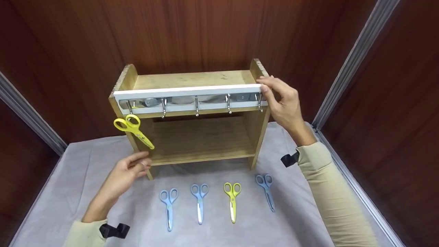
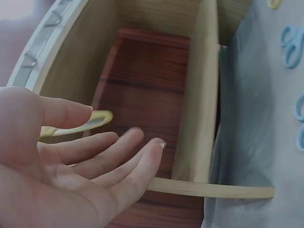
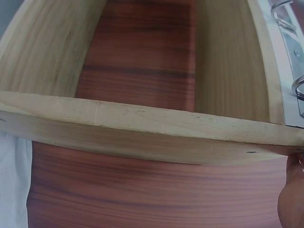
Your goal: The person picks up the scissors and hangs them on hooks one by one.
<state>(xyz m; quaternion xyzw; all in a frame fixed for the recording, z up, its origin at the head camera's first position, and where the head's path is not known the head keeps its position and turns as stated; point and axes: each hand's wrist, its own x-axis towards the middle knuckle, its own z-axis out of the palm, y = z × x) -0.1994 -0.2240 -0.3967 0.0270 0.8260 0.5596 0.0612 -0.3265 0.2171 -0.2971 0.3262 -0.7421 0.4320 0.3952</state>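
A pair of yellow scissors (image 1: 137,132) hangs by a handle loop from the leftmost hook of the white hook rail (image 1: 188,91). Just below its tip is my left hand (image 1: 123,175), fingers loosely bent and holding nothing; in the left wrist view the yellow scissors (image 2: 90,123) show behind the thumb. My right hand (image 1: 284,103) grips the upper right corner of the wooden shelf (image 1: 202,159), thumb at the rail's end and fingers over the side panel. Only the edge of that hand (image 3: 292,199) shows in the right wrist view.
On the grey cloth (image 1: 212,236) before the shelf lie three blue scissors, left (image 1: 168,209), middle (image 1: 200,204) and far right (image 1: 267,192), with yellow scissors (image 1: 232,202) among them. Brown wood-grain panels (image 1: 192,34) stand behind and at both sides.
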